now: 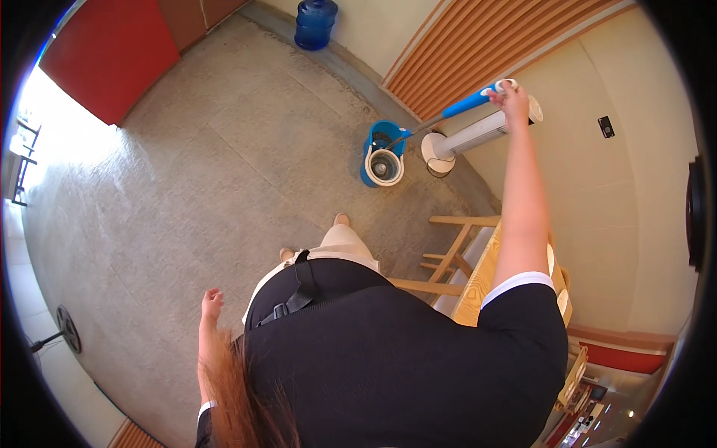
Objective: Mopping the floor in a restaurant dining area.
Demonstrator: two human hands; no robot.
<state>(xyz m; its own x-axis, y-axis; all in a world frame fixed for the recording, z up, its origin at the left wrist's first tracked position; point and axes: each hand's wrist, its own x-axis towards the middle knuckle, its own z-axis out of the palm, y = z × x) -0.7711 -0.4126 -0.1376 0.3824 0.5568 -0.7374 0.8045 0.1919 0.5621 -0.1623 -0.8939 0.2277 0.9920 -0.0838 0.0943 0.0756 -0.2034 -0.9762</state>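
Observation:
My right hand is stretched out to the far right, its fingers closed around the top end of a mop handle. The handle has a blue grip and a grey pole that slants down to the left. The pole's lower end reaches into a blue mop bucket on the floor, where the mop head is hard to make out. A white-rimmed round wringer basket sits in the bucket's near half. My left hand hangs at my left side above the floor, holding nothing, with its fingers loosely bent and apart.
A white tower fan stands against the wall just right of the bucket. Close on my right are a wooden table and wooden legs. A blue water jug stands at the far wall, and a black round-based stand at far left.

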